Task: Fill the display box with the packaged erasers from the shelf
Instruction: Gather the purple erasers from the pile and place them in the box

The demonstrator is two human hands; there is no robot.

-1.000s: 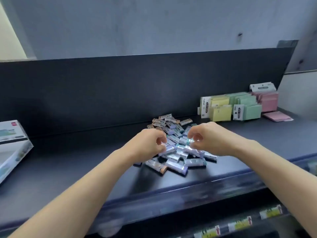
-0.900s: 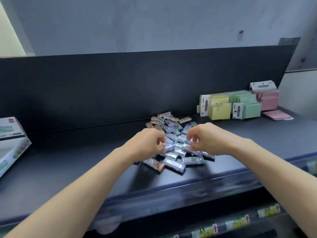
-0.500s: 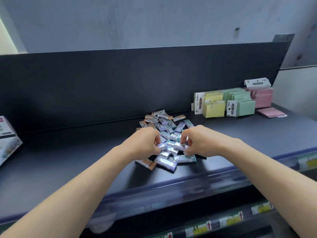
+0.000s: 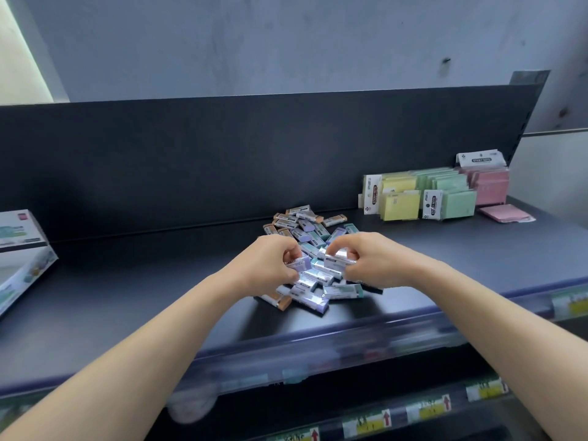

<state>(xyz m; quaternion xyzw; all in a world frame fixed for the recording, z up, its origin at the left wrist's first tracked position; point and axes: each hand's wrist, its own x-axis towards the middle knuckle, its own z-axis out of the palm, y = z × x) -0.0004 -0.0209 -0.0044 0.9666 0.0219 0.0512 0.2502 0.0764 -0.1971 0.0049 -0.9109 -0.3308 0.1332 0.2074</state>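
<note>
The left hand and right hand pinch erasers; the box sits far left, nearer the left hand.

Body in view: two forearms, two hands; left forearm bare along its whole visible length, frame edge to wrist; right forearm same, bare throughout; both slim, tapering toward the wrists, looking wider near the bottom corners with the wide-angle lens; left hand bare, back of hand and knuckles showing, surface smooth; right hand bare too, knuckle ridges and thumb visible; fingernails too small and blurred to read; edges of both arms slightly soft.
</note>
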